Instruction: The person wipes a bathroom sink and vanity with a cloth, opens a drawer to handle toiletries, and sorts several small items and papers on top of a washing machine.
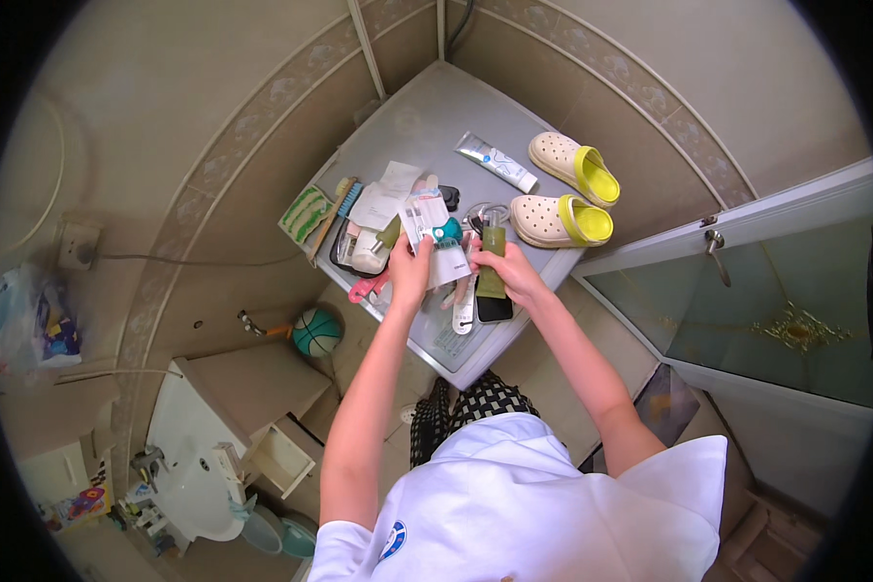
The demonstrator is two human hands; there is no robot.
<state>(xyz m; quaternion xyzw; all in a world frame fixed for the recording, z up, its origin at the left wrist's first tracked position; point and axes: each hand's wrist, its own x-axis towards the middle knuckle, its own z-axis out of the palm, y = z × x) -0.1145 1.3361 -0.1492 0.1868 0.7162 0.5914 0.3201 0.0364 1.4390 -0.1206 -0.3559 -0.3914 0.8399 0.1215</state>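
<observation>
My left hand [409, 270] grips a white printed package [447, 266] by its left edge. A teal object [447, 231] shows on or over the package; I cannot tell if it is attached. In my right hand [511, 270] is an olive-green bottle [492, 251], held upright in the view, its cap pointing away from me. A black phone [495, 310] lies partly under the bottle. Beside it is a narrow white strip-like item [464, 309]. Left of my left hand, a dark-edged pouch [340, 251] holds a white bottle [369, 251] and another green bottle [389, 234].
On the grey washing-machine-like top [422, 109] lie a white tube [496, 161], cream clogs [553, 220] with lime linings, white papers [385, 200], a blue-bristled brush [349, 198], and a green-striped sponge or cloth [305, 214]. A glazed door [764, 291] stands right; a washbasin [189, 465] lies lower left.
</observation>
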